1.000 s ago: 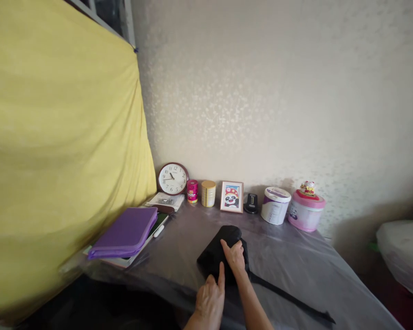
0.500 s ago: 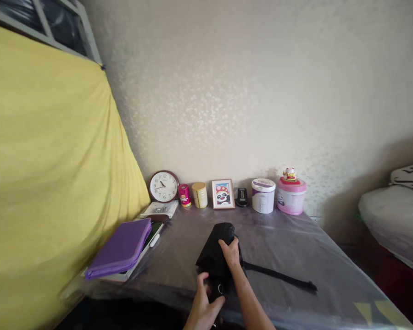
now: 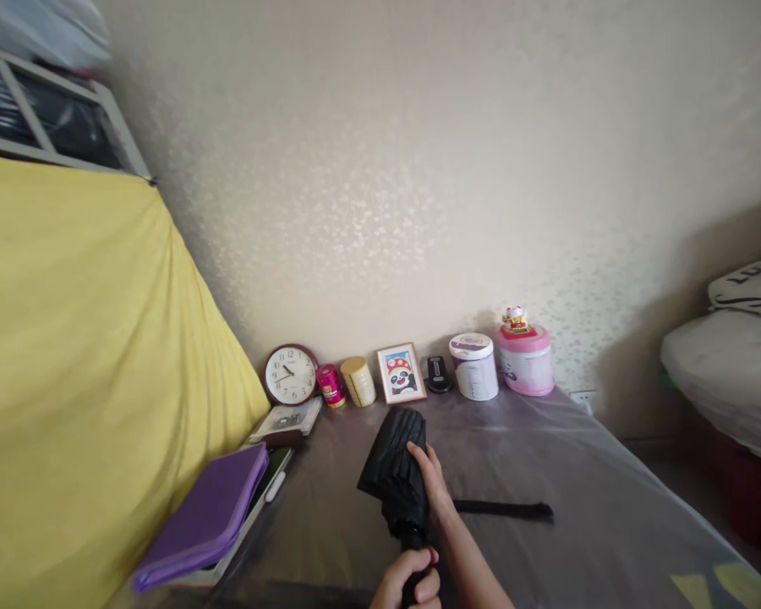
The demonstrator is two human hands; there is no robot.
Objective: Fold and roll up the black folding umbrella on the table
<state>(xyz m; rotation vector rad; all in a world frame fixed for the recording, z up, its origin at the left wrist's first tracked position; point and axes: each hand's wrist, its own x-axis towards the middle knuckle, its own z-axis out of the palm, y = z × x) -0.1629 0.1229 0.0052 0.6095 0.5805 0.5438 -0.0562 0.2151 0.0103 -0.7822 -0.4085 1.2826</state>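
A folded black umbrella [image 3: 390,461] is held over the near part of the table, its canopy pointing away from me and its handle toward me. My left hand [image 3: 411,579] is closed with its fingers wrapped round the handle. Against the right side of the gathered canopy lies my right hand [image 3: 431,480], thumb on top and the other fingers partly hidden behind the cloth. A narrow black fabric strip [image 3: 507,509], perhaps the umbrella's sleeve, rests on the table to the right of my right forearm.
Along the wall stand a clock [image 3: 290,374], a pink can [image 3: 331,386], a yellow-lidded jar [image 3: 358,382], a panda picture frame [image 3: 401,374], a small black device [image 3: 439,374], a white tub [image 3: 474,368] and a pink tub [image 3: 525,362]. A purple folder [image 3: 206,516] lies at left.
My left hand has gone from spread fingers near the handle's end to a grip round it. My right hand stays on the canopy. The view has tilted and shifted slightly.
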